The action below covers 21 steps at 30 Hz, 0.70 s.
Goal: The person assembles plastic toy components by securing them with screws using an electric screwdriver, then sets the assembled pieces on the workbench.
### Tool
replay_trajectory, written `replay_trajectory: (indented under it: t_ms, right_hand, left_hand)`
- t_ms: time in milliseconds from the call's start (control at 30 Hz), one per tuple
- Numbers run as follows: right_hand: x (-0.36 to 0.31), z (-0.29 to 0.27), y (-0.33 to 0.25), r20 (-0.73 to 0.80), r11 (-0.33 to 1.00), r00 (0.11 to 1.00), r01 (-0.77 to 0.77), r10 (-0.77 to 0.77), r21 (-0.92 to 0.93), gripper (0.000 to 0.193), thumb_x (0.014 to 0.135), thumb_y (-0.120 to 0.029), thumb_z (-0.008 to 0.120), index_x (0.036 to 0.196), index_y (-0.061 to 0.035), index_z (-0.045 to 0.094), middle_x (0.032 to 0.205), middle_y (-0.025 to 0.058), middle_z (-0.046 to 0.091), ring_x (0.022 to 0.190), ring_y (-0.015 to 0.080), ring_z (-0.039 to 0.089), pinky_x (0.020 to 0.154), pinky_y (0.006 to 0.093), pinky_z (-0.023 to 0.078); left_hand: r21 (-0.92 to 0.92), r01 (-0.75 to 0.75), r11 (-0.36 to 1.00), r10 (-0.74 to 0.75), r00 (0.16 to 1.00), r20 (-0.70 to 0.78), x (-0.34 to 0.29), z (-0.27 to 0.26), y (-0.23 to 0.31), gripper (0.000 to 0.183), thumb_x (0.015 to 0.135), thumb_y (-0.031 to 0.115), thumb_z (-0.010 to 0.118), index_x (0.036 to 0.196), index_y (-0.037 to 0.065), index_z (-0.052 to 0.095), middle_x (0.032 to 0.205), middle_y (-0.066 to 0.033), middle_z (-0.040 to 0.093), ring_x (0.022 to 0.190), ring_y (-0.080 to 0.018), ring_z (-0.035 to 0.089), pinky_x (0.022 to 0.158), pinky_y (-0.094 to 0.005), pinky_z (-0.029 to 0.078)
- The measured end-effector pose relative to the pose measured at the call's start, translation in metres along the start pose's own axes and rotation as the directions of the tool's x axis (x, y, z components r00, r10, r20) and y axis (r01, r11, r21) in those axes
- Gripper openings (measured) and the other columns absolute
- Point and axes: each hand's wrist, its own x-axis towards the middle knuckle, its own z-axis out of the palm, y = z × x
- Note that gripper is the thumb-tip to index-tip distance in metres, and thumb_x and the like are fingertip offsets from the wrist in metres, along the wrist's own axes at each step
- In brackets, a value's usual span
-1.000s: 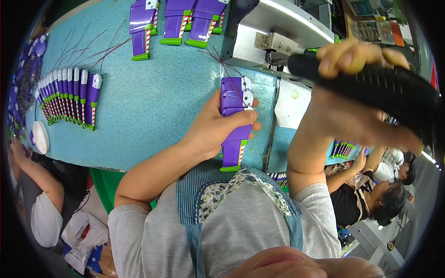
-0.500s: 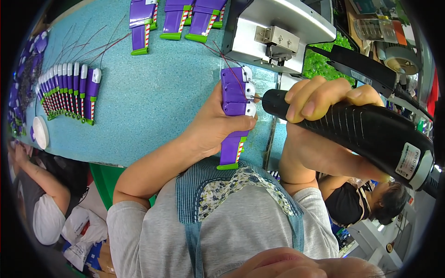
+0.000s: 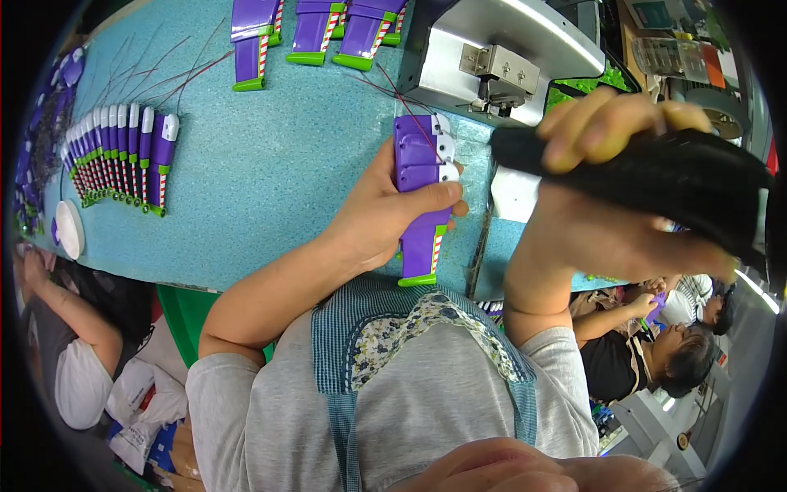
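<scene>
My left hand (image 3: 393, 205) is wrapped round a purple plastic toy wing (image 3: 414, 152), which has a white edge with screw holes, a striped strip and a green tip. Thin red wires run up from this wing. Raised to its right, my right hand (image 3: 561, 230) grips a black electric screwdriver (image 3: 648, 176), smeared by motion. The screwdriver's front end stands apart from the wing, and its bit cannot be made out.
A fanned row of similar wings (image 3: 123, 148) stands at the left, near a white round lid (image 3: 70, 230). More purple wings (image 3: 361, 37) lie at the far side, beside a metal fixture (image 3: 500, 66). A white piece (image 3: 515, 195) lies below the screwdriver. Other people sit at both sides.
My right hand has lifted the screwdriver away from the wing, up and to the right. The left hand still holds the wing, with its thumb slightly higher.
</scene>
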Motion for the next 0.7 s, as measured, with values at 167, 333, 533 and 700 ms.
replay_trajectory:
  t_ms: [167, 333, 533, 700]
  right_hand:
    - [0.029, -0.034, 0.003, 0.094, 0.995, 0.995, 0.033, -0.042, 0.091, 0.101, 0.069, -0.091, 0.030, 0.115, -0.0046, 0.054, 0.084, 0.0184, 0.062, 0.063, 0.0275, 0.058, 0.060, 0.0383, 0.047]
    - [-0.002, 0.001, -0.015, -0.002, 0.997, 1.000, 0.030, -0.030, -0.065, 0.098, 0.071, -0.089, 0.033, 0.121, -0.0063, 0.050, 0.077, 0.0120, 0.054, 0.054, 0.0211, 0.050, 0.058, 0.0376, 0.043]
    - [-0.024, 0.014, -0.020, 0.074, 0.992, 0.997, -0.018, 0.028, -0.128, 0.092, 0.074, -0.084, 0.039, 0.119, -0.0049, 0.047, 0.073, 0.0123, 0.053, 0.047, 0.0214, 0.049, 0.052, 0.0370, 0.043]
    - [-0.029, 0.006, -0.019, 0.118, 0.952, 0.987, -0.073, 0.112, -0.299, 0.093, 0.073, -0.085, 0.038, 0.119, -0.0057, 0.047, 0.072, 0.0123, 0.055, 0.045, 0.0212, 0.048, 0.050, 0.0370, 0.043]
  left_hand:
    - [0.023, 0.064, 0.998, -0.063, 0.998, -0.013, 0.002, 0.003, -0.002, 0.047, 0.077, 0.005, 0.075, 0.113, 0.008, 0.045, 0.094, -0.0059, 0.060, 0.076, -0.0186, 0.062, 0.063, -0.0336, 0.053]
    - [-0.017, -0.041, 0.999, 0.042, 0.997, 0.060, 0.006, -0.006, -0.008, 0.050, 0.072, -0.005, 0.072, 0.113, 0.008, 0.045, 0.094, -0.0059, 0.059, 0.075, -0.0175, 0.062, 0.063, -0.0331, 0.053]
    - [-0.080, 0.000, 0.997, 0.001, 1.000, 0.021, 0.003, -0.005, -0.005, 0.055, 0.070, -0.011, 0.068, 0.115, 0.009, 0.044, 0.096, -0.0060, 0.058, 0.076, -0.0175, 0.061, 0.063, -0.0323, 0.053]
    - [-0.047, -0.025, 0.999, 0.025, 1.000, 0.004, 0.003, -0.006, -0.007, 0.060, 0.070, -0.012, 0.067, 0.119, 0.011, 0.041, 0.097, -0.0057, 0.058, 0.077, -0.0172, 0.061, 0.063, -0.0316, 0.053]
